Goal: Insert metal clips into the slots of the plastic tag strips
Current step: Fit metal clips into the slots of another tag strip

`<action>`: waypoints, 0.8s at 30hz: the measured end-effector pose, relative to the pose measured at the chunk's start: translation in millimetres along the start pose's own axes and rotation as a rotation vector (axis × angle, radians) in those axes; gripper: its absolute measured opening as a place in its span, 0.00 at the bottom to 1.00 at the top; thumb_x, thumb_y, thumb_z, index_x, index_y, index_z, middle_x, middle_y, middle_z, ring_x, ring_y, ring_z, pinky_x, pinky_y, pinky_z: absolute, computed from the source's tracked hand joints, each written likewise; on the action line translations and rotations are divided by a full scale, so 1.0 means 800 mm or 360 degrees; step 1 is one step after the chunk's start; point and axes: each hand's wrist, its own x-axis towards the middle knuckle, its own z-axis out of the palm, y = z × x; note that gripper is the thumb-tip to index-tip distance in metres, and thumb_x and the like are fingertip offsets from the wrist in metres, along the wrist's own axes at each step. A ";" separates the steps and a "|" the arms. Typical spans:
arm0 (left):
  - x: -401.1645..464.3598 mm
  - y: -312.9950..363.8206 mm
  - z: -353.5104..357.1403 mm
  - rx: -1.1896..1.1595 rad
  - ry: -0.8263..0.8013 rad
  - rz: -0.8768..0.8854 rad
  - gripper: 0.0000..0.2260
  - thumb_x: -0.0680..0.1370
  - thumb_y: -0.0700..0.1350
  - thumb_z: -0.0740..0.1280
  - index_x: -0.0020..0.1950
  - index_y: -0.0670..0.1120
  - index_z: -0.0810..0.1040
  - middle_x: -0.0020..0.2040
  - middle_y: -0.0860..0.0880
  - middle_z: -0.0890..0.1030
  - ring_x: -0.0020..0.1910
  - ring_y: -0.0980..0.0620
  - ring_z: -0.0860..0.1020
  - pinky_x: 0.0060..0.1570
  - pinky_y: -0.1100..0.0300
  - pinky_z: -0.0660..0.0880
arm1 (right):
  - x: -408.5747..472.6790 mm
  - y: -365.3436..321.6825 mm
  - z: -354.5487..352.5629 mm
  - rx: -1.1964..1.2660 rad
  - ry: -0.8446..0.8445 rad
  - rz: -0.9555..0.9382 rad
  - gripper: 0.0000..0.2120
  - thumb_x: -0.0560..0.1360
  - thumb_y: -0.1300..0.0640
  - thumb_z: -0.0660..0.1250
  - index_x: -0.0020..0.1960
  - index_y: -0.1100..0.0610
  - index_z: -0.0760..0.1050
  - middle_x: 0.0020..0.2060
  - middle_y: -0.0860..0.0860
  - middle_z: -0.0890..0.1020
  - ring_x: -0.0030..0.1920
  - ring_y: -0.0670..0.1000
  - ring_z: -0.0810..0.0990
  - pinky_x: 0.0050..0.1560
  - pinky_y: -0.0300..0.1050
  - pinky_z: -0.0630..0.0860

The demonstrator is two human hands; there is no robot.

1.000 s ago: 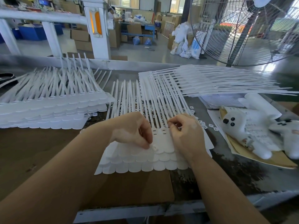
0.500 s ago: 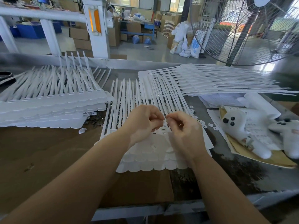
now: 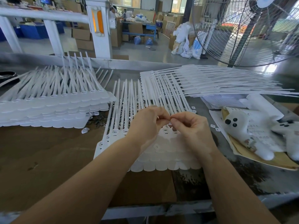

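Across the counter, brown cardboard covers the left and middle, with dark worn metal bare on the right. At the centre lies a stack of white tag strips, tails pointing away. Above it the left hand and right hand meet, fingers curled, fingertips pinched together on something too small to make out. Loose metal clips lie just left of this stack, beside a taller pile of strips. Another pile fans out rightward at the back. Stuffed white toys crowd the right edge. Beyond the counter's far rail stand a white post, a large fan and cartons on open warehouse floor.
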 end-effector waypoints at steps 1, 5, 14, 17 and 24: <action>0.000 -0.001 0.001 -0.0012 0.0016 0.0011 0.03 0.76 0.42 0.68 0.47 0.47 0.81 0.42 0.56 0.76 0.38 0.59 0.74 0.44 0.68 0.72 | 0.000 0.000 0.000 0.0004 -0.0016 0.0011 0.06 0.73 0.63 0.68 0.45 0.55 0.81 0.36 0.52 0.83 0.36 0.45 0.80 0.40 0.35 0.77; -0.001 -0.002 0.003 -0.0078 0.0072 0.0028 0.03 0.75 0.42 0.68 0.47 0.48 0.81 0.41 0.57 0.75 0.37 0.62 0.73 0.43 0.72 0.70 | -0.001 -0.002 -0.001 0.0048 -0.0075 0.0040 0.07 0.75 0.63 0.66 0.51 0.59 0.81 0.38 0.51 0.84 0.36 0.41 0.80 0.39 0.32 0.75; -0.005 -0.018 0.005 0.0318 -0.0215 -0.0048 0.13 0.78 0.52 0.63 0.62 0.53 0.76 0.57 0.55 0.77 0.56 0.55 0.74 0.56 0.62 0.68 | 0.007 -0.001 -0.005 0.0032 0.0080 0.0086 0.05 0.71 0.63 0.71 0.44 0.56 0.82 0.35 0.48 0.84 0.38 0.43 0.82 0.39 0.30 0.75; -0.006 -0.031 0.005 0.0633 -0.0409 0.0035 0.21 0.78 0.60 0.58 0.69 0.56 0.69 0.66 0.56 0.73 0.64 0.55 0.70 0.65 0.56 0.61 | 0.011 -0.003 -0.007 -0.0135 0.0126 0.0065 0.05 0.71 0.64 0.71 0.42 0.55 0.81 0.33 0.47 0.83 0.33 0.39 0.79 0.37 0.30 0.75; -0.006 -0.047 -0.003 0.0680 -0.0479 0.0000 0.22 0.76 0.64 0.57 0.69 0.61 0.67 0.67 0.59 0.71 0.63 0.57 0.69 0.69 0.53 0.57 | 0.019 -0.011 -0.008 -0.0731 -0.0091 0.0157 0.03 0.73 0.61 0.69 0.44 0.54 0.81 0.36 0.43 0.80 0.40 0.41 0.78 0.44 0.33 0.74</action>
